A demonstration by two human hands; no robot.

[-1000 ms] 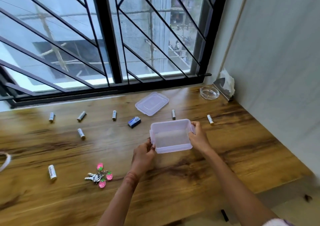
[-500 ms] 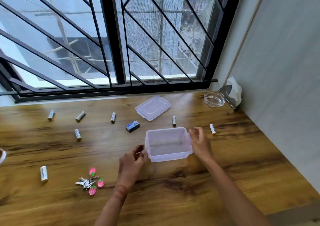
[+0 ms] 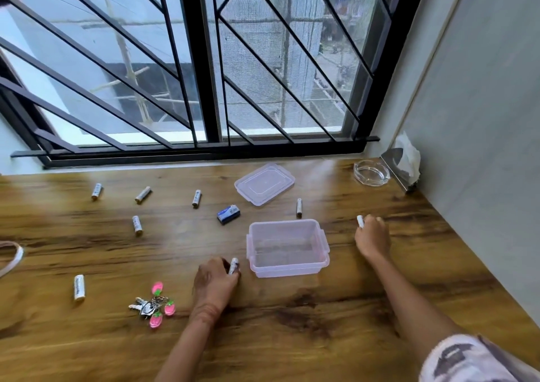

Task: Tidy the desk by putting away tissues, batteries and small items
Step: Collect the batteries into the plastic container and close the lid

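Observation:
A clear, empty plastic container (image 3: 288, 270) stands on the wooden desk (image 3: 292, 337). Its lid (image 3: 264, 183) lies behind it. My left hand (image 3: 214, 282) is just left of the container, fingers closed on a white battery (image 3: 233, 265). My right hand (image 3: 373, 237) is to the container's right, fingers closed over another battery (image 3: 360, 221) whose end sticks out. Several more batteries lie scattered, one (image 3: 299, 207) behind the container, one (image 3: 79, 287) at the near left. A blue block battery (image 3: 228, 213) lies behind the container. Tissues sit in a metal holder (image 3: 404, 162) at the far right corner.
A bunch of keys with pink charms (image 3: 153, 304) lies left of my left hand. A glass ashtray (image 3: 371, 172) sits by the tissue holder. A barred window runs along the back, a wall along the right. A white loop (image 3: 11, 257) shows at the left edge.
Both hands let go of the container, which rests on the desk. My left hand drew back and closed on a battery; my right hand moved right onto the battery there.

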